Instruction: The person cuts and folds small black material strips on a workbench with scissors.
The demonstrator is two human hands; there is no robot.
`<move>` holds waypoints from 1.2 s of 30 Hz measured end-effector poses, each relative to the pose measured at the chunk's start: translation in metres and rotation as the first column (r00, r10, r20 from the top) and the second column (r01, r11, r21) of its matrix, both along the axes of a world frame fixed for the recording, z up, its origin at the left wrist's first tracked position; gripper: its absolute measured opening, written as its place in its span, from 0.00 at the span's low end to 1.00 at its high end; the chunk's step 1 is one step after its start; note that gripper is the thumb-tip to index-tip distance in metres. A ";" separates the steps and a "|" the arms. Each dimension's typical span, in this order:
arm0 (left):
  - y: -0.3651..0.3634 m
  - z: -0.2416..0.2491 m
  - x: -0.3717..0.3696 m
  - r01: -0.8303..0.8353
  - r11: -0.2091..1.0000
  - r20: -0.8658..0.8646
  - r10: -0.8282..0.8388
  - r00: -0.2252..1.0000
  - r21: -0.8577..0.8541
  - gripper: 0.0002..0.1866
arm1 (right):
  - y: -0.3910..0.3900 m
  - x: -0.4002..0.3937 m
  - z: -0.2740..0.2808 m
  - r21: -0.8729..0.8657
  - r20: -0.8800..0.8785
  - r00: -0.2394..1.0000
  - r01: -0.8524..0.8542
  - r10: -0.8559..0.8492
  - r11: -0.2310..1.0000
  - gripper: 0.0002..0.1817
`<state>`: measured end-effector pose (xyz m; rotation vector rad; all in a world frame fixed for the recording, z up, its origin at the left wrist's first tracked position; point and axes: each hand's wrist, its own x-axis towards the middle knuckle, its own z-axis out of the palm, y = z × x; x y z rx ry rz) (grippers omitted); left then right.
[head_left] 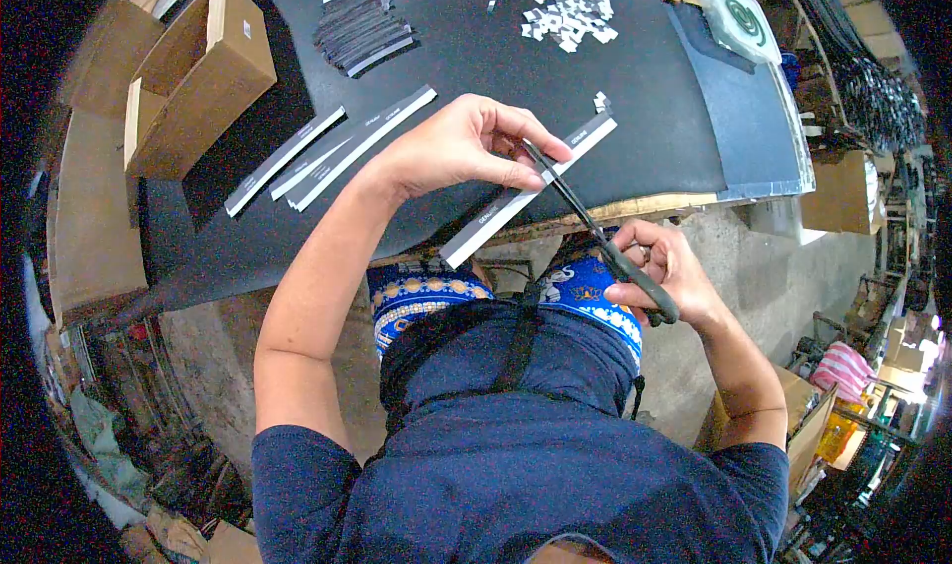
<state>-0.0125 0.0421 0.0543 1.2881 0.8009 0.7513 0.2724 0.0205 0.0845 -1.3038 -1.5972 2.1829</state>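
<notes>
My left hand [474,145] pinches a black-and-white printed strip [496,215] near its middle, over the table's front edge. In my right hand [659,271] is a pair of dark-handled scissors [585,217], its blades reaching up to the strip beside my left fingertips. Whether the blades are parted is hard to see. A small cut piece [601,102] lies just past the strip's far end. Left of my left hand, several more long strips [362,137] rest on the dark table [635,88].
At the back of the table are a stack of dark strips [365,23] and a pile of small cut pieces [565,8]. An open cardboard box [203,78] stands at the left. A clear plastic bag [739,18] sits at the back right.
</notes>
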 end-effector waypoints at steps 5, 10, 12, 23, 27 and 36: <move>0.000 -0.002 0.002 -0.023 1.000 0.020 0.023 1.000 0.011 0.18 | 0.001 0.001 -0.002 0.017 0.010 1.000 -0.017 0.017 1.000 0.21; 0.001 -0.001 0.001 0.000 1.000 0.012 0.000 1.000 0.004 0.19 | 0.000 0.000 -0.003 0.019 0.023 1.000 -0.014 0.014 1.000 0.21; 0.002 -0.001 0.001 0.003 1.000 0.017 -0.003 1.000 0.006 0.19 | -0.001 -0.001 -0.003 0.011 0.018 1.000 0.003 -0.003 1.000 0.21; 0.001 -0.001 0.002 0.003 1.000 0.026 -0.002 1.000 -0.014 0.19 | 0.000 -0.003 0.000 0.002 0.008 1.000 0.000 0.000 1.000 0.21; 0.003 0.000 0.002 0.003 1.000 0.023 -0.003 1.000 -0.011 0.19 | 0.000 -0.002 -0.001 0.015 -0.001 1.000 -0.001 0.001 1.000 0.21; 0.002 0.004 0.002 0.012 1.000 0.008 -0.012 1.000 0.003 0.18 | -0.001 0.000 -0.003 0.002 0.019 1.000 0.014 -0.014 1.000 0.21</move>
